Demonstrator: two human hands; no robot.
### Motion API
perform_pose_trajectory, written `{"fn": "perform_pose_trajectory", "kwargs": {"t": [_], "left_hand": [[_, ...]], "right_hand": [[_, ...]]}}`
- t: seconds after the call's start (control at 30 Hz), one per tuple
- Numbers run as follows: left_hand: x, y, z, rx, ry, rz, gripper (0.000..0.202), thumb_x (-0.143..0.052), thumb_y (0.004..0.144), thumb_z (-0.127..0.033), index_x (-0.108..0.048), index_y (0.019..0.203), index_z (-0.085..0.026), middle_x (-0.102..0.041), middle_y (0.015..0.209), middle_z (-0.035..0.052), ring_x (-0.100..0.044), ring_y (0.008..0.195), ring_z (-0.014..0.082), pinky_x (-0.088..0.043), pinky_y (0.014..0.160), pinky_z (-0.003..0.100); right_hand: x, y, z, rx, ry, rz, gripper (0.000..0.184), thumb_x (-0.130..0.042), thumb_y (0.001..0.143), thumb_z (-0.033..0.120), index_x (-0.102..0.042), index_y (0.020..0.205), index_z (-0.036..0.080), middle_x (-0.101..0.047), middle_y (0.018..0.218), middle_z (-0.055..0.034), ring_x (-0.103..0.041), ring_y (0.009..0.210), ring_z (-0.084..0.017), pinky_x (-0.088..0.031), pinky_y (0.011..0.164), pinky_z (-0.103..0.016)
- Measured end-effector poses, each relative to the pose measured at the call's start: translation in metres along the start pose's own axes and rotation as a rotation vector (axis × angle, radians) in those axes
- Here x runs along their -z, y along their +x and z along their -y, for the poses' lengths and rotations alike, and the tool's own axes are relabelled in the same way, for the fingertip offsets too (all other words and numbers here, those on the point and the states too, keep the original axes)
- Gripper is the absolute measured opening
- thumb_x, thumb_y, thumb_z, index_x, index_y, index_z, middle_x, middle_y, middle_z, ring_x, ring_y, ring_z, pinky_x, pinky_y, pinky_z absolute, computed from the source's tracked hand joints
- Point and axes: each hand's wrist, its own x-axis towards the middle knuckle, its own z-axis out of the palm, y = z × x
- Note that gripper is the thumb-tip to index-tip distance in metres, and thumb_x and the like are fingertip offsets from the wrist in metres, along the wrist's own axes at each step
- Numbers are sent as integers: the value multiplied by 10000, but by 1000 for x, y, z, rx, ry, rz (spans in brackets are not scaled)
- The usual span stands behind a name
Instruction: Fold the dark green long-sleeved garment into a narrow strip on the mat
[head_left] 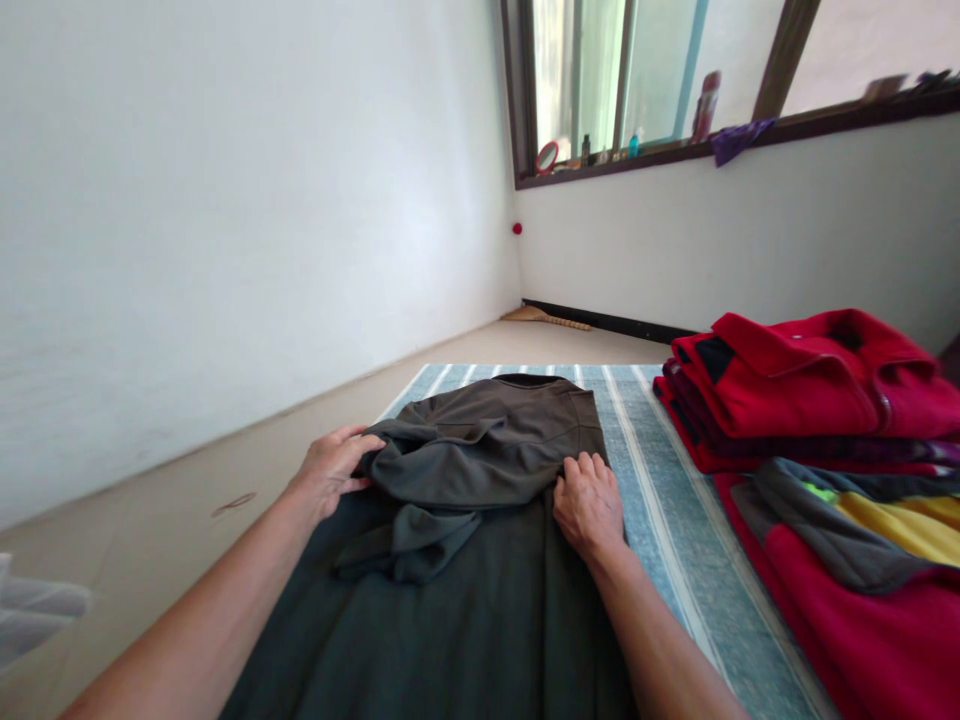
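Pressing a dark grey fleece top [480, 430] onto a blue-striped mat [667, 500], the right hand [589, 505] lies flat and open; the left hand [330, 470] curls over a bunched sleeve [412, 540], grip unclear.

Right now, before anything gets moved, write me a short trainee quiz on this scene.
1. Which is nearer the folded red jacket: the left hand or the right hand?
2. True or false: the dark grey top lies on the striped blue mat.
3. What colour is the cloth hanging from the windowsill?

Key: 1. the right hand; 2. true; 3. purple.
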Motion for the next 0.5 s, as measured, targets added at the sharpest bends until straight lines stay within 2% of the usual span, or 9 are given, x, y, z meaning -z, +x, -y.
{"fn": "perform_pose_trajectory", "kwargs": {"t": [0.1, 0.17, 0.23, 0.3, 0.37, 0.4, 0.5], "left_hand": [[-3, 0, -7, -58, 154, 18, 579, -666, 592, -290, -604, 1155, -167, -672, 932, 95, -635, 842, 272, -485, 544, 281], [-5, 0, -11, -141, 270, 19, 555, -670, 580, -281, -631, 1119, -159, -682, 917, 89, -637, 868, 286, -485, 594, 293], [-8, 0, -14, -278, 464, 29, 449, -681, 561, -245, -679, 1004, -173, -688, 846, 67, -639, 870, 295, -478, 651, 302], [-10, 2, -17, -359, 615, 28, 286, -697, 535, -202, -700, 821, -203, -673, 740, 44, -638, 882, 309, -468, 681, 303], [-13, 3, -21, -322, 579, -22, 165, -724, 496, -147, -655, 630, -213, -642, 654, 41, -626, 932, 330, -462, 683, 292], [-15, 4, -22, -287, 501, -63, 168, -736, 480, -121, -615, 554, -211, -630, 632, 46, -614, 969, 337, -462, 683, 282], [-19, 5, -28, -192, 108, -100, 217, -752, 522, -105, -558, 500, -201, -639, 656, 63, -594, 1033, 322, -476, 685, 255]], "right_hand": [[1, 0, 0, 2, 0, -1, 305, -431, 890, 238, -642, 1086, 138, -587, 1225, -151, -444, 1220, -305, -319, 977, -390], [1, 0, 0, -1, 0, 2, 308, -429, 890, 236, -641, 1091, 136, -583, 1235, -152, -444, 1220, -304, -316, 981, -390], [1, 0, 0, -6, 2, 10, 307, -430, 891, 238, -643, 1087, 137, -581, 1240, -151, -443, 1223, -303, -312, 985, -390], [2, 0, 0, -7, 6, 19, 303, -430, 890, 242, -644, 1078, 140, -583, 1233, -150, -443, 1222, -303, -313, 983, -391], [2, 0, 0, -3, 9, 23, 301, -428, 889, 242, -642, 1075, 140, -585, 1224, -149, -442, 1220, -304, -313, 979, -391], [2, 0, 0, -2, 9, 23, 300, -426, 887, 239, -641, 1072, 140, -586, 1220, -148, -441, 1219, -305, -312, 977, -390], [2, 0, 0, -1, 9, 13, 294, -423, 885, 230, -640, 1062, 140, -586, 1217, -150, -440, 1215, -307, -309, 970, -386]]}}
